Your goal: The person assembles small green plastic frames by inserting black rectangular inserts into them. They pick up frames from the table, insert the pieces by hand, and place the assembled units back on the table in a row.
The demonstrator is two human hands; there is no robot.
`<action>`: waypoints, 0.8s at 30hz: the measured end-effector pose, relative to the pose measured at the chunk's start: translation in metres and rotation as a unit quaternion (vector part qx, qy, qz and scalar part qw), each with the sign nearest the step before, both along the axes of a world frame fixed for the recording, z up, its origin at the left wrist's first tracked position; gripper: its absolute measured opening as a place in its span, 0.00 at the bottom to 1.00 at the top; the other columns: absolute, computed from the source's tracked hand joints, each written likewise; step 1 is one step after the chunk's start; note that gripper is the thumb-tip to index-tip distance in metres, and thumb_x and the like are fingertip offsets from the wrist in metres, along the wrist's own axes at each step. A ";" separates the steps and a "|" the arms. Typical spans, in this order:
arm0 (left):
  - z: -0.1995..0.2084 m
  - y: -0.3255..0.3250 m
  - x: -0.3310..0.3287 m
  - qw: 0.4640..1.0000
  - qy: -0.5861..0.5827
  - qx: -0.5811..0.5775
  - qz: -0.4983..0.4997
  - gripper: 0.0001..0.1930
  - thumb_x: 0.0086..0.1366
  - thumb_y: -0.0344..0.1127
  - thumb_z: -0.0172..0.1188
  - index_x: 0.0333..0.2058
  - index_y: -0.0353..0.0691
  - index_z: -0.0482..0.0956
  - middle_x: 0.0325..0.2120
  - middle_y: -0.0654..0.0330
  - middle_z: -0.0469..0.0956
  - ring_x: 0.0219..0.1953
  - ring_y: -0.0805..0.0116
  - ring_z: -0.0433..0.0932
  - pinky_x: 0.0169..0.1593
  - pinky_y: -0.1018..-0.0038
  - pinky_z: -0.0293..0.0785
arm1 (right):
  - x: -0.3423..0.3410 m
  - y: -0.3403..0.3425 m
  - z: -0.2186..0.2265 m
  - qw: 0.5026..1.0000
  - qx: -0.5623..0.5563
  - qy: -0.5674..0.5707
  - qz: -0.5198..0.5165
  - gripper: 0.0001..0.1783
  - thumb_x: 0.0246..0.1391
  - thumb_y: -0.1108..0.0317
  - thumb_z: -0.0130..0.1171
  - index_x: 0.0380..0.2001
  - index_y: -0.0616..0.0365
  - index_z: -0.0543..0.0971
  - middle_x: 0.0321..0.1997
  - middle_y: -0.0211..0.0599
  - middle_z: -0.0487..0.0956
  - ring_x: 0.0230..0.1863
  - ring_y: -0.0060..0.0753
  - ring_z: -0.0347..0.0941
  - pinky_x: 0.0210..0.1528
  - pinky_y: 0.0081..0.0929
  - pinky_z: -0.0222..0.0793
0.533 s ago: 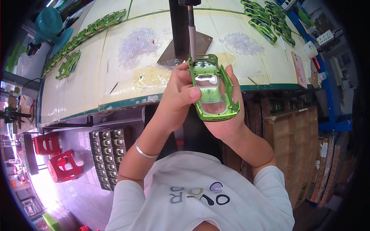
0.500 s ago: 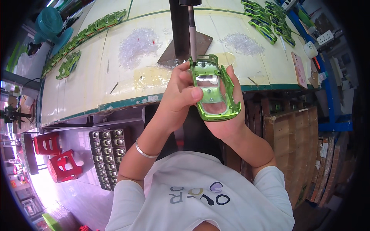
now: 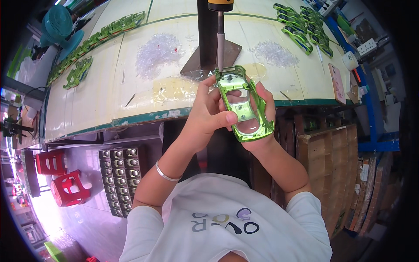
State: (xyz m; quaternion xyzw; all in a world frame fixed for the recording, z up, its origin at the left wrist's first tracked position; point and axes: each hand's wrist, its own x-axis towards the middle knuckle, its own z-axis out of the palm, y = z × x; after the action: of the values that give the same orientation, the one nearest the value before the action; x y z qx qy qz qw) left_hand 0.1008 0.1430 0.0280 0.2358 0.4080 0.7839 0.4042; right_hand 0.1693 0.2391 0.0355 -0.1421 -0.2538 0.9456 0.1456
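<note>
From my remote seat I take the long pale workbench (image 3: 131, 91) as my landmark. On its far left edge I see a row of green plastic shells (image 3: 94, 39), and more green shells (image 3: 301, 26) lie at its far right. Two heaps of clear plastic bits sit on top, one left of centre (image 3: 158, 52) and one right of centre (image 3: 275, 53). Beyond its left end stands a teal fan (image 3: 59, 24). Below its front edge I see two red stools (image 3: 59, 174) and a dark tray of metal parts (image 3: 118, 179).

Cream workbench (image 3: 131, 91); 2 red stools (image 3: 61, 177) on sunlit floor (image 3: 83, 218).
</note>
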 end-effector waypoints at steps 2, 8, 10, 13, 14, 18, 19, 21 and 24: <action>-0.002 -0.002 0.002 1.000 0.003 -0.003 0.014 0.51 0.39 0.42 0.68 0.54 0.33 0.39 0.43 0.48 0.62 0.43 0.65 0.66 0.33 0.78 0.70 | -0.001 0.002 -0.003 1.000 -0.005 0.000 0.020 0.28 0.51 0.45 0.34 0.41 0.59 0.66 0.25 0.44 0.72 0.20 0.30 0.68 0.17 0.22 0.63; -0.005 -0.012 0.008 0.997 0.062 0.004 0.040 0.53 0.38 0.39 0.69 0.55 0.35 0.37 0.46 0.47 0.60 0.48 0.61 0.62 0.48 0.68 0.61 | -0.005 0.022 -0.006 0.981 -0.057 0.056 0.179 0.31 0.52 0.45 0.32 0.42 0.63 0.66 0.25 0.49 0.71 0.13 0.27 0.62 0.14 0.21 0.61; -0.004 -0.016 0.011 0.994 0.099 0.002 0.044 0.54 0.38 0.38 0.69 0.56 0.36 0.36 0.48 0.47 0.59 0.50 0.60 0.60 0.52 0.66 0.58 | -0.007 0.030 -0.013 0.952 -0.122 0.120 0.254 0.32 0.51 0.44 0.32 0.37 0.64 0.71 0.25 0.48 0.73 0.10 0.25 0.60 0.13 0.21 0.59; -0.001 -0.019 0.015 0.988 0.145 -0.001 0.053 0.56 0.37 0.35 0.69 0.56 0.36 0.34 0.49 0.45 0.58 0.54 0.58 0.57 0.53 0.66 0.56 | -0.010 0.037 -0.015 0.928 -0.161 0.155 0.298 0.33 0.52 0.44 0.31 0.43 0.66 0.66 0.26 0.54 0.71 0.08 0.23 0.56 0.13 0.21 0.59; 0.000 -0.019 0.016 0.987 0.150 -0.005 0.062 0.56 0.36 0.39 0.70 0.57 0.37 0.35 0.49 0.46 0.58 0.53 0.58 0.58 0.53 0.65 0.56 | -0.011 0.038 -0.016 0.921 -0.167 0.167 0.309 0.34 0.52 0.44 0.31 0.44 0.66 0.65 0.27 0.55 0.70 0.09 0.23 0.56 0.13 0.21 0.59; 0.001 -0.020 0.020 0.983 0.163 -0.010 0.080 0.57 0.36 0.46 0.70 0.57 0.40 0.37 0.50 0.47 0.59 0.52 0.58 0.60 0.53 0.65 0.57 | -0.013 0.039 -0.016 0.909 -0.186 0.180 0.325 0.34 0.52 0.44 0.30 0.47 0.67 0.62 0.28 0.56 0.69 0.09 0.23 0.55 0.14 0.21 0.60; 0.001 -0.020 0.020 0.983 0.165 -0.008 0.080 0.57 0.36 0.45 0.70 0.57 0.40 0.37 0.50 0.47 0.59 0.53 0.58 0.59 0.53 0.65 0.57 | -0.013 0.039 -0.015 0.908 -0.188 0.180 0.327 0.34 0.52 0.44 0.30 0.47 0.67 0.62 0.28 0.56 0.69 0.09 0.23 0.55 0.14 0.21 0.60; 0.002 -0.021 0.017 0.983 0.176 0.002 0.056 0.58 0.37 0.39 0.70 0.57 0.38 0.33 0.51 0.45 0.56 0.54 0.57 0.56 0.54 0.65 0.56 | -0.014 0.040 -0.014 0.906 -0.192 0.185 0.329 0.34 0.53 0.45 0.30 0.47 0.67 0.62 0.27 0.55 0.69 0.09 0.22 0.55 0.13 0.20 0.59; 0.003 -0.022 0.017 0.982 0.184 0.007 0.040 0.59 0.37 0.36 0.70 0.57 0.38 0.29 0.51 0.44 0.54 0.56 0.57 0.54 0.54 0.65 0.55 | -0.015 0.041 -0.015 0.901 -0.195 0.202 0.331 0.35 0.53 0.44 0.30 0.48 0.69 0.61 0.27 0.55 0.69 0.08 0.21 0.54 0.12 0.19 0.59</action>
State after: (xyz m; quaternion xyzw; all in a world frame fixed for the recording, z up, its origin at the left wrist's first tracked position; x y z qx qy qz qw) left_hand 0.1176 0.1211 0.0313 0.3624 0.4788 0.7456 0.2891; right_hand 0.1543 0.2801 0.0206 0.1181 -0.0615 0.9784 -0.1581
